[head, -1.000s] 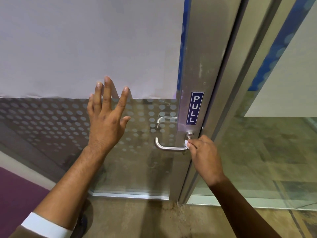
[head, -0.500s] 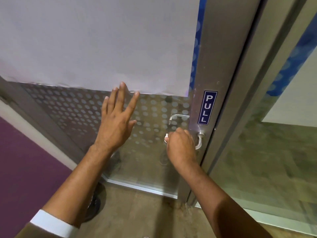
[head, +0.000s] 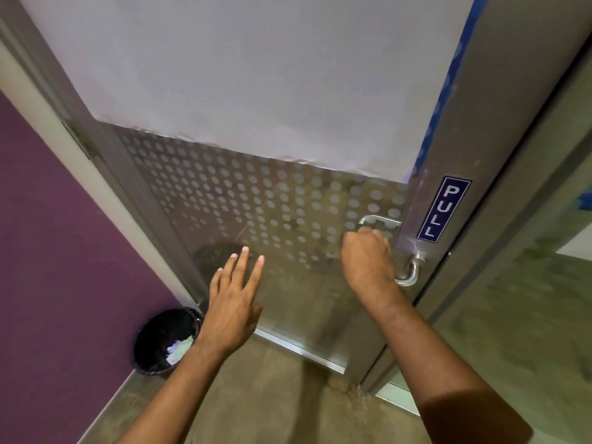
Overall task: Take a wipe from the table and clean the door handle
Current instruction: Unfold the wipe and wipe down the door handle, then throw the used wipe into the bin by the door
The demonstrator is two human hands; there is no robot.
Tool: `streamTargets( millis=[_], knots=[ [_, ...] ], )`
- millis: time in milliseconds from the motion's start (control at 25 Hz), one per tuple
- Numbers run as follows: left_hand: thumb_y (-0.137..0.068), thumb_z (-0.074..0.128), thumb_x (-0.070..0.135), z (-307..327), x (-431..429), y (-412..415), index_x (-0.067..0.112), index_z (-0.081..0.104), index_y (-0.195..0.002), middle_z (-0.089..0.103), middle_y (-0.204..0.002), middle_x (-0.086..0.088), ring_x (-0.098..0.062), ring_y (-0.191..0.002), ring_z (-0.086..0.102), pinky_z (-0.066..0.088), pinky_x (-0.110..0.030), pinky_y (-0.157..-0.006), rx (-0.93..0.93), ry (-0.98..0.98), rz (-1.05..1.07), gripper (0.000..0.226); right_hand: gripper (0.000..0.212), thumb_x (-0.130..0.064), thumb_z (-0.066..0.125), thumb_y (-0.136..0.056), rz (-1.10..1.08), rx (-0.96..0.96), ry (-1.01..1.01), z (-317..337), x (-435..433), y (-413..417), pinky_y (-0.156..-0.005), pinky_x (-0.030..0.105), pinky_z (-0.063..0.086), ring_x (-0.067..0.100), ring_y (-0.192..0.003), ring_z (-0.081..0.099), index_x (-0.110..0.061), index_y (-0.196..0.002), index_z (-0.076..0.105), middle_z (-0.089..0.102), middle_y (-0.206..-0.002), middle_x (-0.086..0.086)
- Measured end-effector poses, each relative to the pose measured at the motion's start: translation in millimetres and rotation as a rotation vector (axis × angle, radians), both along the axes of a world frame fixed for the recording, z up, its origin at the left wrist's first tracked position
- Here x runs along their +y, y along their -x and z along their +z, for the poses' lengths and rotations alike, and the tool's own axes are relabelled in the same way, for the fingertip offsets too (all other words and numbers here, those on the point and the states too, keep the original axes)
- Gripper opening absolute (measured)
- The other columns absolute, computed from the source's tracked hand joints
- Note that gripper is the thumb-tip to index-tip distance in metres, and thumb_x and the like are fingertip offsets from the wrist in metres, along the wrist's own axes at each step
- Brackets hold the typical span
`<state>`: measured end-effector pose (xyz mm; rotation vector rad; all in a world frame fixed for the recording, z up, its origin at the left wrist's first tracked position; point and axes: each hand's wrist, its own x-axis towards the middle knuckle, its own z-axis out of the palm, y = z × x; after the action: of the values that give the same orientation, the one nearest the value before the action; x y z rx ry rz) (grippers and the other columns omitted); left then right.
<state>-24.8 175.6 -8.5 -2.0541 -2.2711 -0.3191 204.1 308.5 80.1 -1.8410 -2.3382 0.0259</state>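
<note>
The steel lever door handle (head: 411, 274) sticks out of the metal door stile below a blue PULL sign (head: 443, 209). My right hand (head: 366, 259) is closed around the lever's bar and covers most of it. The wipe is hidden inside that fist. Only the handle's bend and base show to the right of the hand. My left hand (head: 233, 298) is open with fingers spread, held low in front of the dotted glass pane (head: 243, 203); whether it touches the glass is unclear.
A black waste bin (head: 165, 341) with scraps of paper stands on the floor at the lower left, against the purple wall (head: 57, 257). A second handle (head: 379, 220) shows through the glass on the door's far side. A glass side panel (head: 528, 315) lies right of the frame.
My right hand slid left from the handle's base onto the lever bar and stays there. My left hand dropped lower down the glass. The view tilted down and left, showing the bin.
</note>
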Motion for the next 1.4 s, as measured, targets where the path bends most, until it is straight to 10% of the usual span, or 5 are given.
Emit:
streamTargets(
  millis=[280,600,800,1080,1400],
  knots=[
    [-0.090,0.084,0.034,-32.8,-23.0,32.2,0.022,0.015,-0.174,0.010,-0.182,-0.013,-0.037,-0.167,0.017,0.029,-0.057,-0.130,-0.012,0.074,-0.054,0.109,0.020,-0.008,0.061,-0.092,0.142,-0.122,-0.072,-8.1,-31.2,45.2,-0.091,0.043,0.045,0.031,-0.108,0.055,-0.016,-0.103,0.076,0.061,-0.113,0.007],
    [-0.091,0.082,0.036,-72.9,-71.7,134.6,0.005,0.031,-0.169,0.026,-0.177,-0.021,-0.041,-0.165,0.024,0.030,-0.055,-0.132,-0.026,0.102,0.009,0.098,0.019,-0.018,0.056,-0.106,0.197,0.034,0.299,-91.7,-82.9,151.3,-0.096,0.041,0.051,0.037,-0.112,0.063,-0.010,-0.111,0.072,0.058,-0.120,0.015],
    [-0.107,0.054,0.052,-95.8,-106.8,206.2,0.007,0.002,-0.173,-0.002,-0.182,-0.018,-0.036,-0.169,-0.006,0.004,-0.049,-0.139,-0.029,0.271,0.098,0.095,0.014,-0.010,0.061,-0.100,0.151,0.149,0.515,-143.2,-108.4,222.1,-0.089,0.031,0.049,0.035,-0.108,0.065,-0.012,-0.101,0.075,0.062,-0.115,0.014],
    [-0.105,0.056,0.055,-133.2,-166.0,303.1,0.005,0.006,-0.173,0.003,-0.181,-0.021,-0.039,-0.169,-0.002,0.006,-0.053,-0.138,-0.060,0.320,0.304,0.098,0.011,-0.006,0.075,-0.088,0.101,0.388,0.687,-193.4,-147.7,344.8,-0.067,0.017,0.038,0.019,-0.085,0.065,-0.016,-0.087,0.079,0.077,-0.099,0.004],
    [-0.103,0.061,0.051,-190.2,-182.6,400.0,0.007,0.002,-0.173,-0.005,-0.182,-0.018,-0.038,-0.169,-0.008,-0.008,-0.048,-0.134,-0.183,0.431,0.533,0.101,0.017,-0.017,0.074,-0.083,0.243,0.459,0.712,-250.3,-131.3,482.0,-0.066,0.032,0.045,0.024,-0.070,0.065,-0.009,-0.069,0.078,0.072,-0.069,0.011]
  ],
)
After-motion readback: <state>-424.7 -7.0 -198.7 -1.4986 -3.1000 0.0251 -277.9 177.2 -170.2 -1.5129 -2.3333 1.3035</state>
